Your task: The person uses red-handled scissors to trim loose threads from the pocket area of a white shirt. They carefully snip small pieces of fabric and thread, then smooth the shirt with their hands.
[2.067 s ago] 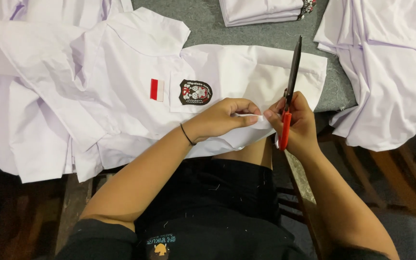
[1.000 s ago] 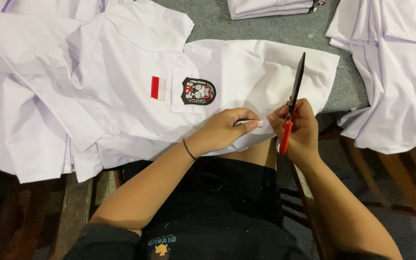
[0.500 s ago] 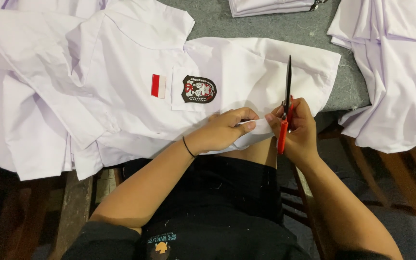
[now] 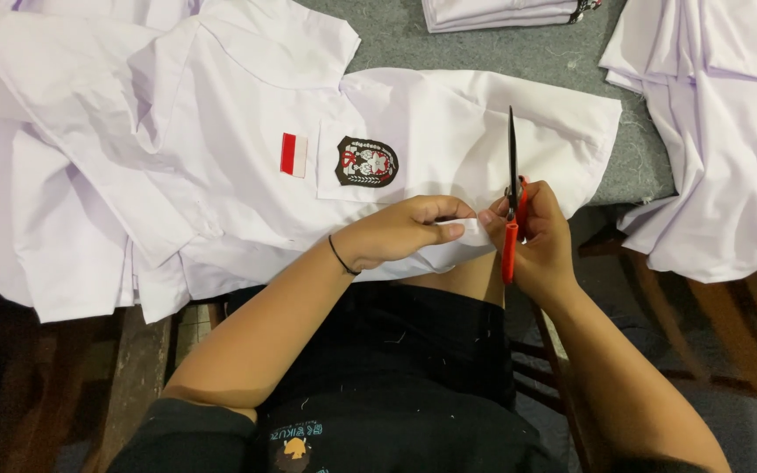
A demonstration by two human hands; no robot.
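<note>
A white uniform shirt [image 4: 247, 114] lies spread on the grey table [image 4: 475, 48], with a red-and-white patch [image 4: 293, 155] and a dark shield badge [image 4: 366, 162] on its pocket. My left hand [image 4: 400, 232] pinches the shirt's lower edge near the table's front edge. My right hand [image 4: 536, 241] holds red-handled scissors [image 4: 512, 197], blades closed and pointing away from me, and its fingertips also touch the pinched fabric.
More white shirts lie in a heap at the right [image 4: 720, 131] and at the far left [image 4: 10, 201]. A folded stack [image 4: 501, 12] sits at the table's far edge. Wooden furniture and floor show below the table.
The scissors' blades swung from leaning right to standing nearly straight up. Both hands stayed together on the shirt's hem and shifted only slightly.
</note>
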